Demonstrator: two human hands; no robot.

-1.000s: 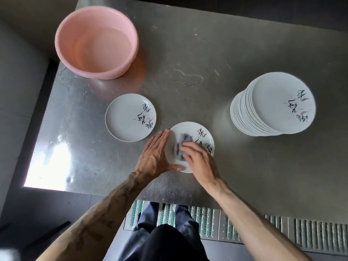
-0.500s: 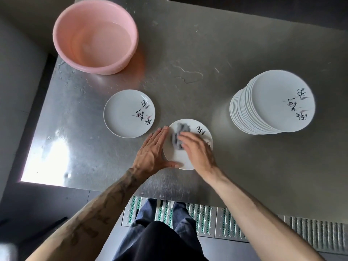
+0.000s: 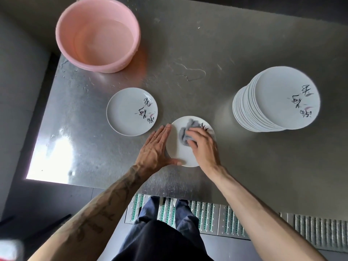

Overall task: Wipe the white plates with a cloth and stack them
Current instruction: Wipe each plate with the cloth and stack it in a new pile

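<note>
Steel table [image 3: 244,166] spreads before you. Nearest its edge, your left hand [image 3: 154,147] lies flat, fingers straight, against the left rim of a white plate [image 3: 178,153]. Your right hand [image 3: 203,147] curls its fingers over a bunched grey cloth [image 3: 185,133] on that plate. Beyond, to the left, sits a single plate [image 3: 128,112]; to the right, a tall stack [image 3: 278,98]; farthest, a pink basin [image 3: 105,69].
</note>
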